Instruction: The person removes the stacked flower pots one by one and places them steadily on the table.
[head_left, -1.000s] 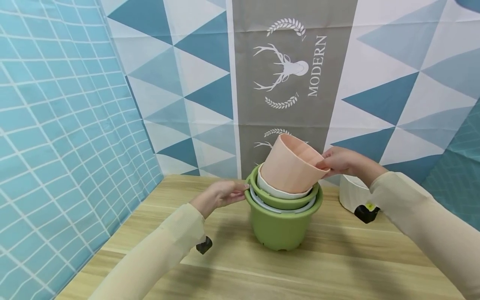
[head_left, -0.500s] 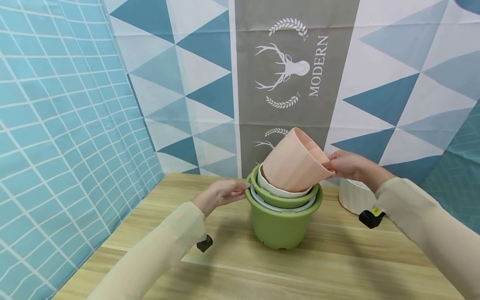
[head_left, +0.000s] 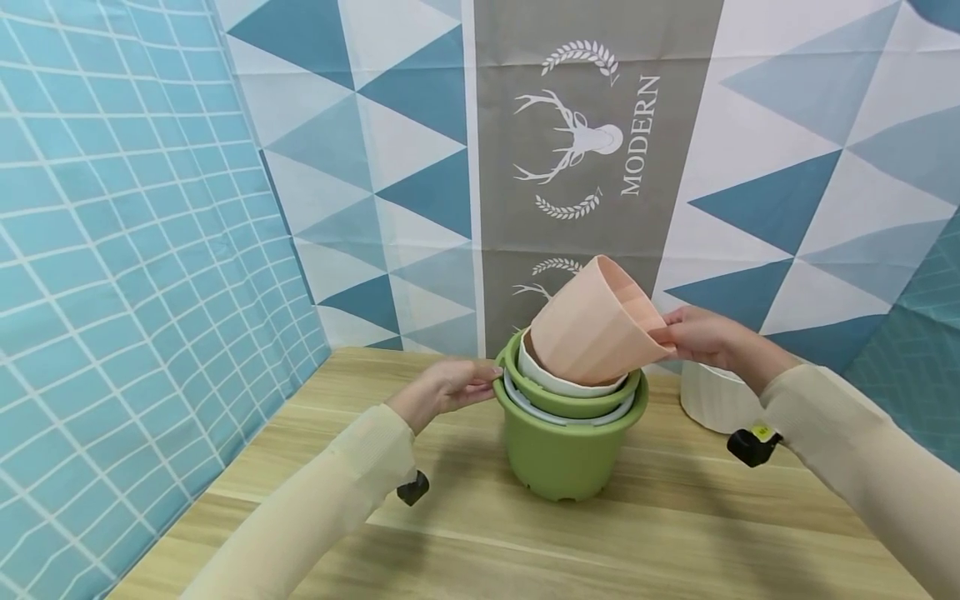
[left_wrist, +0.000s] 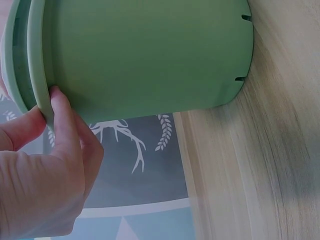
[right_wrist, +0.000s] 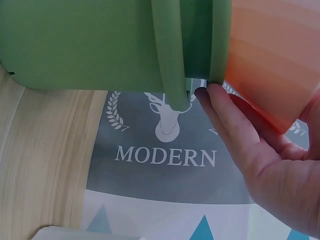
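A stack of nested flowerpots stands on the table: a large green pot outermost, a pale grey rim inside it, then a second green pot and a white pot. On top, a peach pot leans to the right, its lower end in the white pot. My right hand pinches the peach pot's rim; in the right wrist view its fingertips lie by the inner green pot's rim. My left hand pinches the outer green rim between thumb and fingers.
Another white pot stands at the back right, partly behind my right arm. A patterned cloth hangs close behind the stack. A blue tiled sheet borders the wooden table on the left.
The peach pot has tilted further and shifted to the right, with my right hand moving right along with it. My left hand keeps its grip on the green rim.
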